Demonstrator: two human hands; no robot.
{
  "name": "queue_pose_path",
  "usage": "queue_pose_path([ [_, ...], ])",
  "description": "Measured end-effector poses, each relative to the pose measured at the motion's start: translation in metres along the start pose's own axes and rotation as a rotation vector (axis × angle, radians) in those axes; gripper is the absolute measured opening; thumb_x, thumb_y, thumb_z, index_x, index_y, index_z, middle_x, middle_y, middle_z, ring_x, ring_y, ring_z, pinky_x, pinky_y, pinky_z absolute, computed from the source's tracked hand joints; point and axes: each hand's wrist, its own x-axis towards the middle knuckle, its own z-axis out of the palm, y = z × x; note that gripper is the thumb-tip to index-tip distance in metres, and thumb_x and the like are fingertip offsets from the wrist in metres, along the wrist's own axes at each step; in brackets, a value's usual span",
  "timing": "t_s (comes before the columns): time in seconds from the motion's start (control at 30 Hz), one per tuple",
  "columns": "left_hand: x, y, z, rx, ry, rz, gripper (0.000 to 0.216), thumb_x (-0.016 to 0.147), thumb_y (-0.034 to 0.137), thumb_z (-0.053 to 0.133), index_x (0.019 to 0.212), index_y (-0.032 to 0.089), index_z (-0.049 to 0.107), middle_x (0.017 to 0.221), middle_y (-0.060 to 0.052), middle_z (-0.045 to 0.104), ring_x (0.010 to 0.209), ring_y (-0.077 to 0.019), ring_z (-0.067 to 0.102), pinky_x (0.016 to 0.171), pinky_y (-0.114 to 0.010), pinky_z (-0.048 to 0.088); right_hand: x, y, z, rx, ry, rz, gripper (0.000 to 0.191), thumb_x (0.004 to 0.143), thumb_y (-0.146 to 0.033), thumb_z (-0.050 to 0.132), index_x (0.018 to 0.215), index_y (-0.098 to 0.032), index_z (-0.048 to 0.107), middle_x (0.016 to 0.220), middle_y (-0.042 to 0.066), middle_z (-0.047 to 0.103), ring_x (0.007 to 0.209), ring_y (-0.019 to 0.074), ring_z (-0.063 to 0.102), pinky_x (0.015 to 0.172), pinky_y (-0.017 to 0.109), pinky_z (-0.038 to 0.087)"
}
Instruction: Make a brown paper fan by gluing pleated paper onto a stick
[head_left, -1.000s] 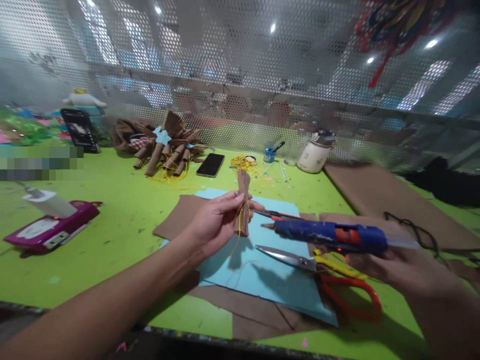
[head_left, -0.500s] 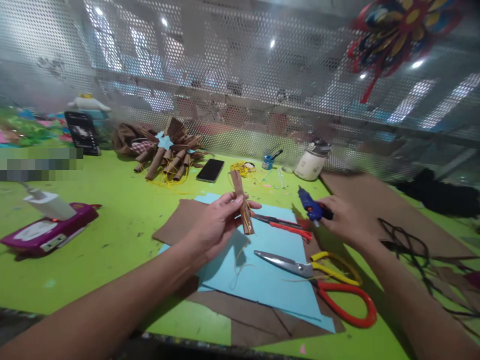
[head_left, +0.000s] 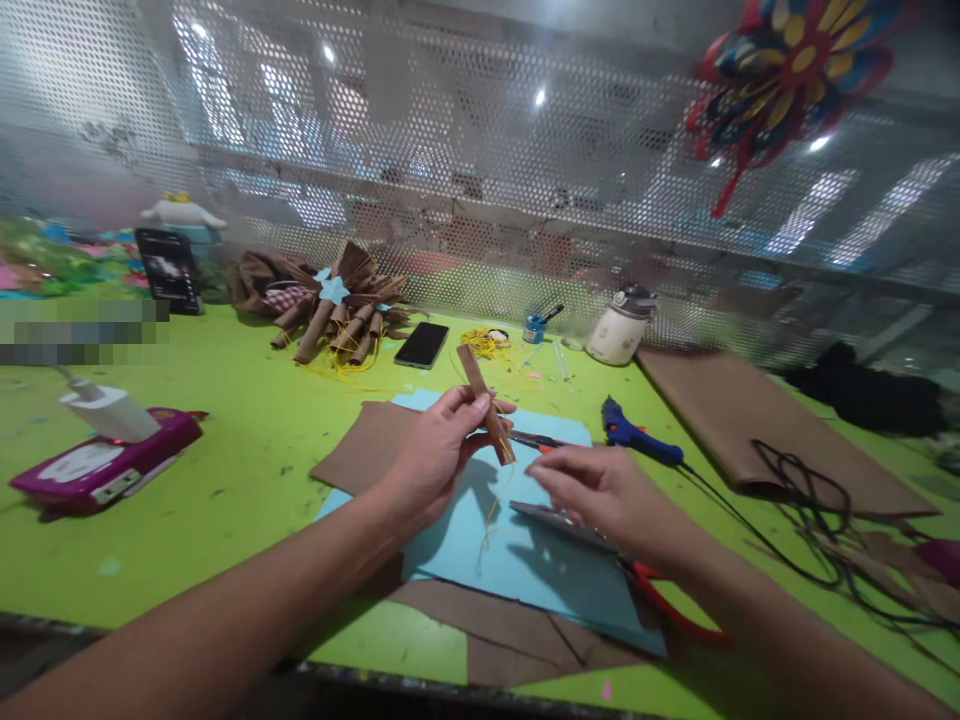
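Note:
My left hand [head_left: 442, 450] is closed on a small brown paper roll [head_left: 496, 436], pinched between thumb and fingers. The roll is tilted, with a flat strip standing up from its top. Yellow string [head_left: 491, 510] runs along it and hangs below over light blue sheets [head_left: 457, 545]. My right hand [head_left: 600, 490] is just right of the roll, apart from it, its fingers loosely curled and nothing seen in them. Under that hand lie large scissors [head_left: 559, 522], their handles partly covered. Behind it is a second pair of scissors [head_left: 532, 439]. The blue glue gun [head_left: 637, 437] lies on the table to the right.
A purple power strip [head_left: 112, 470] with a white charger is at left. Toward the back are a bundle of brown paper rolls [head_left: 330, 315], a phone [head_left: 422, 345], yellow string [head_left: 486, 343] and a white bottle [head_left: 621, 330]. Folded brown paper [head_left: 735, 420] and a black cable [head_left: 802, 480] lie right.
My right hand has let go of the glue gun, which now lies on the table, and has moved left toward the paper roll. My left hand keeps hold of the roll.

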Motion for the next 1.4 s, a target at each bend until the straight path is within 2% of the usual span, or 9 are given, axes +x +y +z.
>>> queue_pose_path([
  [0.07,-0.001,-0.001,0.001,0.006,0.013,0.025,0.008,0.085,0.022,0.058,0.089,0.015,0.056,0.090,-0.006,0.066,0.076,-0.0136,0.061,0.071,-0.028,0.050,0.002,-0.003,0.020,0.166,-0.076,0.114,0.028,0.083,-0.041,0.058,0.079,-0.015,0.069,0.054,-0.002,0.051,0.046,0.0080,0.040,0.045,0.022,0.030],
  [0.17,-0.001,-0.002,0.002,0.016,0.019,0.043,0.009,0.084,0.022,0.058,0.089,0.015,0.056,0.087,-0.004,0.066,0.077,-0.0135,0.060,0.071,-0.027,0.049,0.005,0.004,0.038,0.417,-0.042,0.240,0.030,0.078,-0.043,0.064,0.077,-0.013,0.068,0.048,-0.005,0.043,0.042,0.0060,0.033,0.041,0.021,0.024],
  [0.3,-0.001,-0.003,0.001,0.016,-0.005,0.042,0.009,0.085,0.023,0.058,0.089,0.015,0.055,0.088,-0.004,0.066,0.079,-0.0135,0.060,0.074,-0.028,0.048,0.004,0.010,0.046,0.541,0.039,0.227,0.030,0.076,-0.042,0.066,0.076,-0.012,0.068,0.048,-0.006,0.043,0.043,0.0060,0.034,0.042,0.020,0.023],
  [0.47,-0.001,-0.003,0.002,0.046,0.001,0.018,0.010,0.085,0.024,0.058,0.090,0.016,0.055,0.089,-0.005,0.068,0.078,-0.0132,0.059,0.071,-0.027,0.048,-0.003,0.008,0.044,0.413,0.073,0.087,0.025,0.082,-0.036,0.059,0.074,-0.013,0.064,0.054,-0.004,0.047,0.049,0.0078,0.040,0.048,0.021,0.031],
  [0.63,-0.001,-0.005,0.003,0.074,0.025,-0.007,0.011,0.085,0.025,0.058,0.091,0.016,0.055,0.090,-0.005,0.068,0.077,-0.0131,0.059,0.068,-0.026,0.049,-0.007,0.004,0.043,0.101,0.136,-0.163,0.020,0.087,-0.022,0.053,0.070,-0.015,0.060,0.066,0.000,0.054,0.062,0.0110,0.048,0.059,0.023,0.037],
  [0.73,0.000,-0.008,0.002,0.048,0.016,-0.033,0.010,0.085,0.023,0.058,0.091,0.016,0.056,0.091,-0.005,0.068,0.078,-0.0130,0.061,0.071,-0.026,0.049,-0.008,0.004,0.044,-0.034,0.136,-0.242,0.017,0.087,-0.016,0.051,0.071,-0.016,0.059,0.069,0.001,0.056,0.065,0.0118,0.051,0.062,0.023,0.038],
  [1.03,-0.005,-0.002,0.005,-0.024,0.052,-0.142,0.003,0.088,0.014,0.052,0.089,0.014,0.055,0.086,-0.006,0.068,0.070,-0.0112,0.062,0.066,-0.023,0.050,-0.004,0.013,0.045,-0.115,0.114,-0.224,0.020,0.086,-0.016,0.051,0.067,-0.017,0.054,0.066,0.000,0.054,0.063,0.0119,0.049,0.061,0.024,0.037],
  [1.17,-0.005,-0.003,0.006,-0.055,0.056,-0.185,0.006,0.089,0.010,0.047,0.087,0.013,0.053,0.076,-0.005,0.065,0.062,-0.0113,0.061,0.063,-0.025,0.051,-0.002,0.014,0.044,-0.139,0.089,-0.188,0.019,0.085,-0.015,0.051,0.066,-0.016,0.054,0.066,0.000,0.055,0.063,0.0121,0.049,0.061,0.024,0.036],
  [1.4,-0.007,-0.003,0.010,-0.059,0.098,-0.215,0.011,0.088,0.009,0.047,0.080,0.012,0.054,0.074,-0.006,0.064,0.057,-0.0108,0.060,0.057,-0.024,0.051,0.001,0.017,0.046,-0.070,0.067,-0.117,0.018,0.083,-0.018,0.052,0.066,-0.015,0.057,0.063,-0.001,0.054,0.060,0.0116,0.047,0.058,0.024,0.035],
])
